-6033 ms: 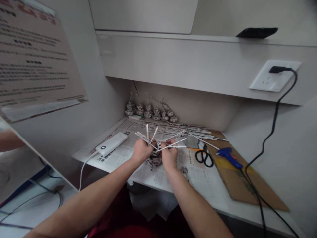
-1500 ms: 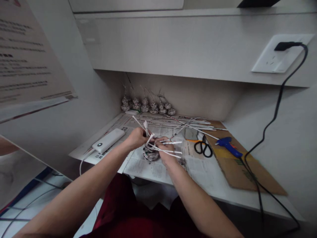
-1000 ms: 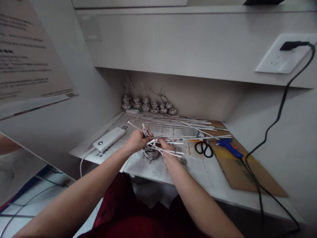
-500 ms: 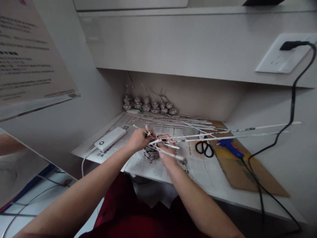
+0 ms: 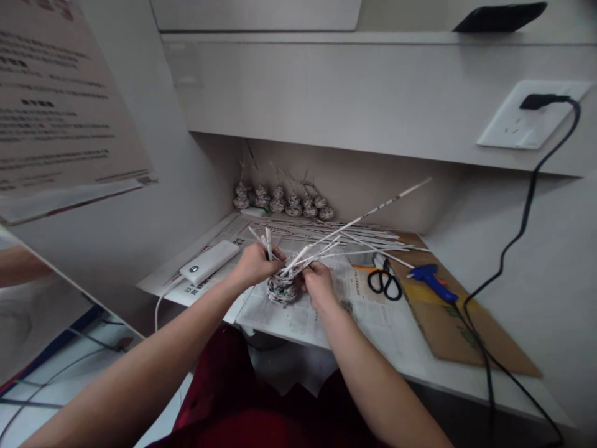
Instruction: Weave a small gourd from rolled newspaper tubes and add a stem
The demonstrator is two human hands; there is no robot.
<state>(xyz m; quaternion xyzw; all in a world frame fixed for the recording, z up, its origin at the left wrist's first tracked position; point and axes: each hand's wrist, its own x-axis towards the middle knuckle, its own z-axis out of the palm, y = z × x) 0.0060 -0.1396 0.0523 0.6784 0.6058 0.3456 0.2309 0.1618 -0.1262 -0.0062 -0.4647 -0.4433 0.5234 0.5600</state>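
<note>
A small round woven piece (image 5: 282,291) of rolled newspaper sits near the table's front edge, with paper strips sticking out of its top. My left hand (image 5: 259,264) is closed at its upper left rim, short strip ends standing up between the fingers. At the upper right rim, my right hand (image 5: 318,280) pinches a paper strip close to the weave; the fingertips are partly hidden. One long rolled paper strip (image 5: 368,213) slants up to the right from the piece, and others fan out lower beside it.
Several finished gourd-shaped woven pieces (image 5: 293,204) line the back wall. Loose paper strips (image 5: 345,231) lie before them on newspaper. Black-handled scissors (image 5: 385,284) and a blue glue gun (image 5: 433,283) on cardboard (image 5: 466,336) are at right, a white power bank (image 5: 209,260) at left. A black cord (image 5: 527,211) hangs at right.
The long strips that pointed right have shifted, one now angling steeply upward. My right hand has turned and moved slightly down along the rim. The view has tilted up a little.
</note>
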